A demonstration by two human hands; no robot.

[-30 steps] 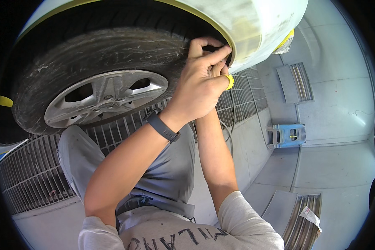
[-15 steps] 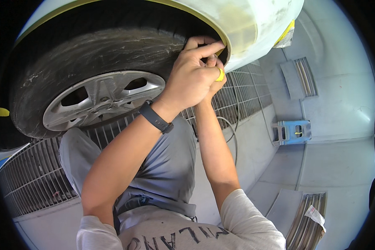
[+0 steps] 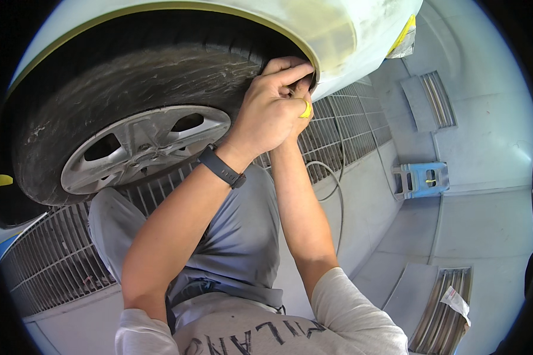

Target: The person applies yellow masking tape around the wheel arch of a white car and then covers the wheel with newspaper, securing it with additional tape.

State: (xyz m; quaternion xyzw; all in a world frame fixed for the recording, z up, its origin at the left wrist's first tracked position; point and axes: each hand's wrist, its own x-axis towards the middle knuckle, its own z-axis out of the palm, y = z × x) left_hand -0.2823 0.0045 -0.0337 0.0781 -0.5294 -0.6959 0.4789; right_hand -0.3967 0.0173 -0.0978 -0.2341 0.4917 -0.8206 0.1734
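Both my hands are together at the right end of a car's wheel arch, whose edge carries a yellowish strip [image 3: 160, 6]. My left hand [image 3: 269, 109], with a dark band [image 3: 219, 167] on its wrist, has bent fingers reaching to the arch edge. Its index finger presses there. Mostly hidden behind it, my right hand [image 3: 302, 125] is closed, with fingertips up near the same edge. A small bright yellow piece [image 3: 305, 109] shows between the hands; its kind is not clear. Beside my left hand is the scuffed black tyre [image 3: 142, 71] with its silver rim [image 3: 145, 148].
The pale, patchy car panel [image 3: 331, 47] curves above the hands. Floor grating [image 3: 71, 254] runs below the wheel, and a hose [image 3: 342, 207] loops across the floor at right. A blue plastic stool [image 3: 426, 179] stands by the wall, near vents with louvres [image 3: 441, 307].
The view has shifted slightly, so the car and wheel sit a little further left. My hands stay together at the arch edge, with only small finger movement.
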